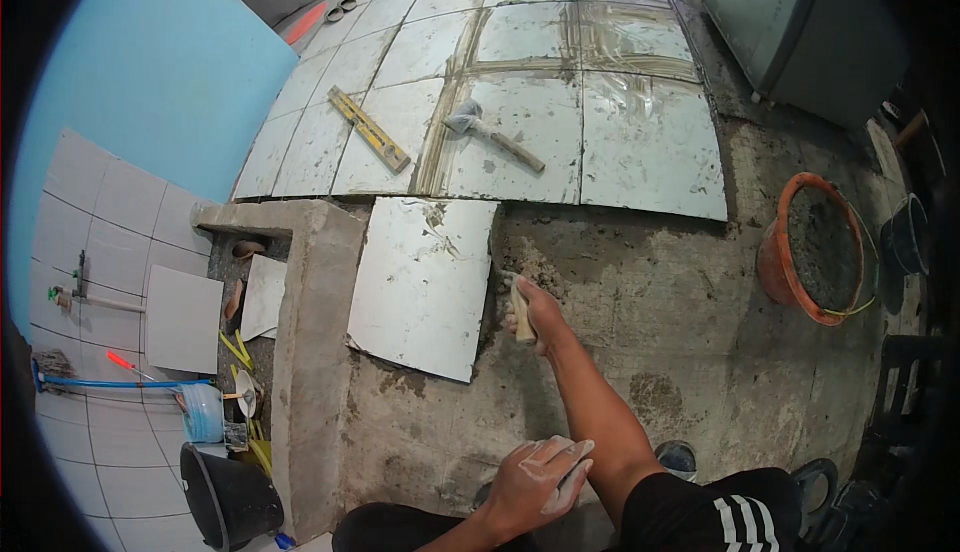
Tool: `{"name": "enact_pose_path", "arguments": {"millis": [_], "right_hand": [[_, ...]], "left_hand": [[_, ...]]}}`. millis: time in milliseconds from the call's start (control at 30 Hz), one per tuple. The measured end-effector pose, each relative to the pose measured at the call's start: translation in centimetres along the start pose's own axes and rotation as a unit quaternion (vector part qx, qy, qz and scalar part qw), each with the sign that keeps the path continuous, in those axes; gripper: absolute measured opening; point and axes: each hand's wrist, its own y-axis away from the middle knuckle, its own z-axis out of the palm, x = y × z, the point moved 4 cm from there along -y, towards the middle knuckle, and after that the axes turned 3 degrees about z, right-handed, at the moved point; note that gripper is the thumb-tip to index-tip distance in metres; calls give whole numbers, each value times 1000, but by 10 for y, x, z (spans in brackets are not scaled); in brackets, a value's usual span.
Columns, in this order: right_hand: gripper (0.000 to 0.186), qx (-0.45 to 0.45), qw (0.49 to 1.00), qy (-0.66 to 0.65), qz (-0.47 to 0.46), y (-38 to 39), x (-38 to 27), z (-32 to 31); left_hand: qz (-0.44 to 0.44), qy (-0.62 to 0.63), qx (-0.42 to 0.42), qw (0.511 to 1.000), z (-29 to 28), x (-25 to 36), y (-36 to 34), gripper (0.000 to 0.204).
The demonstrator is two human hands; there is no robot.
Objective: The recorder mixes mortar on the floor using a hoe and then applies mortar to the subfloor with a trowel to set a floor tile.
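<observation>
My right hand (537,314) is closed round the pale handle of a trowel (522,314), whose blade is mostly hidden at the right edge of a loose white tile (425,287). The tile lies slightly askew against the front row of laid tiles, with smears of mortar on its far part. My left hand (545,474), coated in grey mortar, is held low beside my right forearm. Its fingers are curled in, and what they hold, if anything, cannot be made out. Rough grey mortar (535,267) lies on the floor just beyond the trowel.
A yellow spirit level (370,130) and a mallet (492,136) lie on the laid tiles (650,142). At right stands an orange bucket (772,262) of mortar. A low concrete curb (312,352) runs along the left, with a black bucket (235,500) beyond it.
</observation>
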Motion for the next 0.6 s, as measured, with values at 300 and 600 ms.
{"name": "enact_pose_path", "arguments": {"millis": [300,600], "right_hand": [[47,37,999,-12,-1,-3,0,-16],[35,-6,999,17,29,16,-13,-26]], "left_hand": [[-27,-13,-2,1000,-1,-3,6,21],[-10,5,-8,1000,9,2,-9,20]]}}
